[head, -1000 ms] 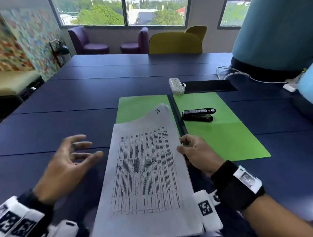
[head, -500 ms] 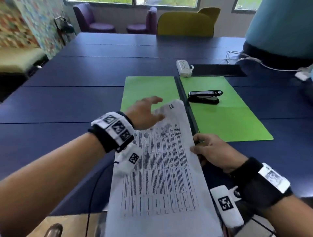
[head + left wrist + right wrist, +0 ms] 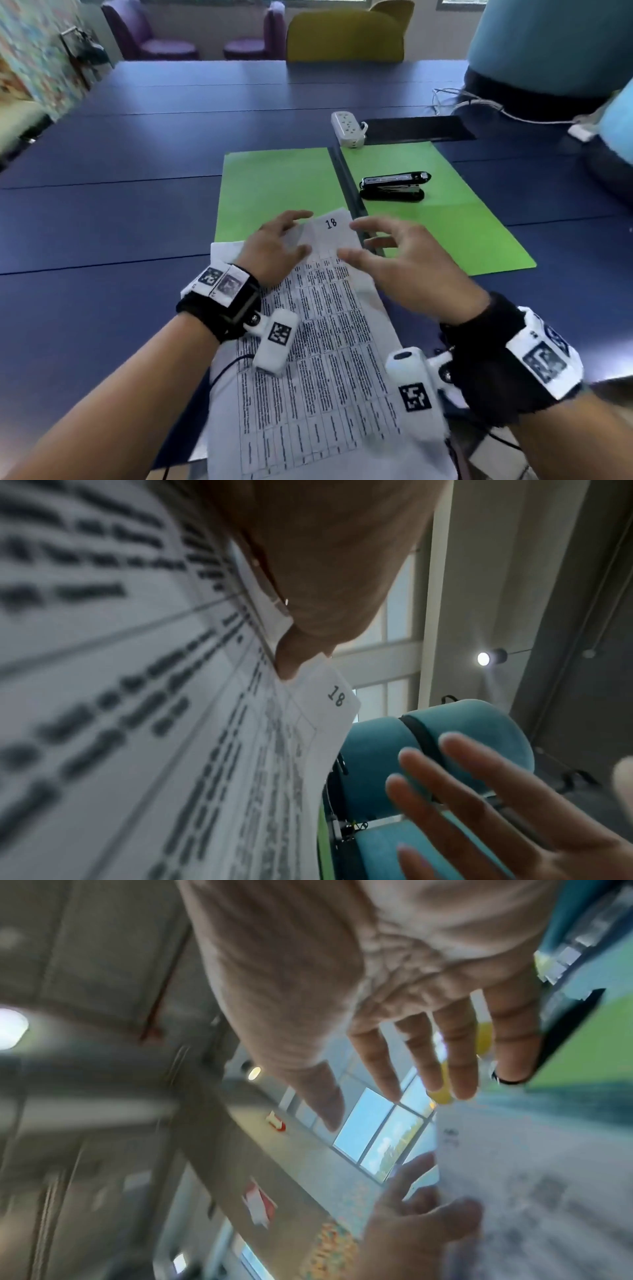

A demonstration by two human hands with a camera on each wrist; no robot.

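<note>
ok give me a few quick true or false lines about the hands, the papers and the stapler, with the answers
1. The stapler lies on the green folder. True.
2. The right hand grips the stapler. False: it holds nothing, its fingers spread beside the top corner of the printed sheets.
3. The top page of the printed sheets is numbered 18. True.
4. The left hand rests flat on the bare table. False: it pinches the printed sheets near their top edge, thumb on the front.
</note>
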